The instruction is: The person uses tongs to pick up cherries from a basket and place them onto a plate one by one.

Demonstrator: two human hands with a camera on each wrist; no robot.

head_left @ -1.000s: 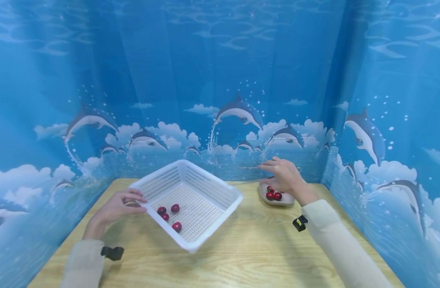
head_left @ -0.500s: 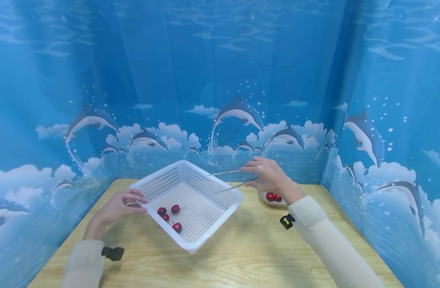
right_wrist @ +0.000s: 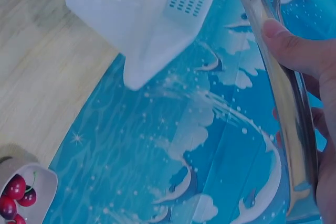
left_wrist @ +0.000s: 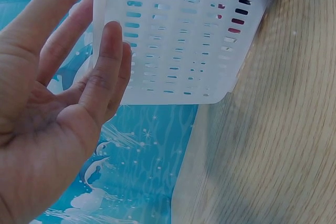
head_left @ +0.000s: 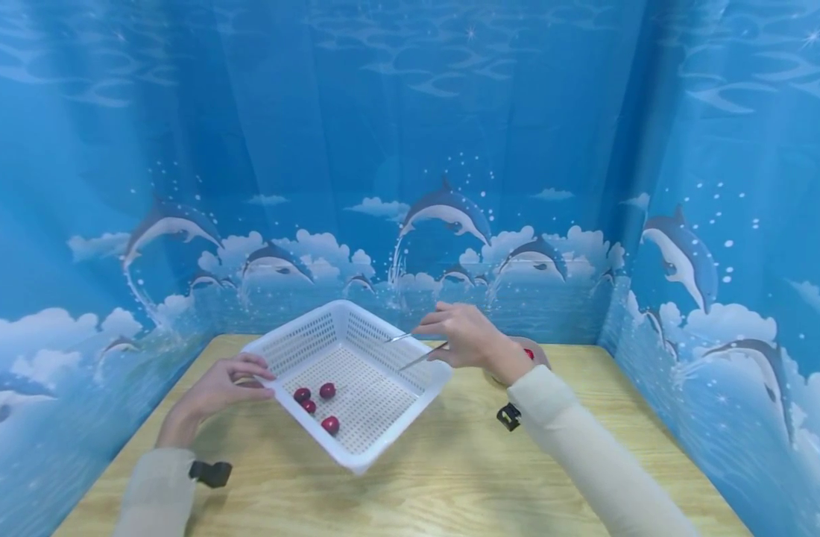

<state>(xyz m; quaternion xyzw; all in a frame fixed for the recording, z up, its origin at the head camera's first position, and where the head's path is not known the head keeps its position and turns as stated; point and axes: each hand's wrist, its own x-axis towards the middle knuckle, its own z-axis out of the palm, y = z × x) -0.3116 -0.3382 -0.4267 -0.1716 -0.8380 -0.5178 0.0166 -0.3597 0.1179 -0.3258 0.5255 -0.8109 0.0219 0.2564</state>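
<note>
A white perforated plastic basket sits tilted in the middle of the head view, with several dark red cherries gathered toward its left side. My left hand pinches the basket's left rim; in the left wrist view its fingers lie against the rim and outer wall. Metal tongs are gripped in my right hand, thumb along one arm in the right wrist view. Their two tips are spread apart over the basket's back right part, with nothing visible between them.
Behind my right forearm, a small pale dish stands on the wooden table, mostly hidden. The right wrist view shows several cherries in it. Blue dolphin-print curtains enclose the table at the back and sides.
My right hand has moved left with the tongs, from over the dish to the basket's right edge, and now covers most of the dish. The left hand and basket stay put.
</note>
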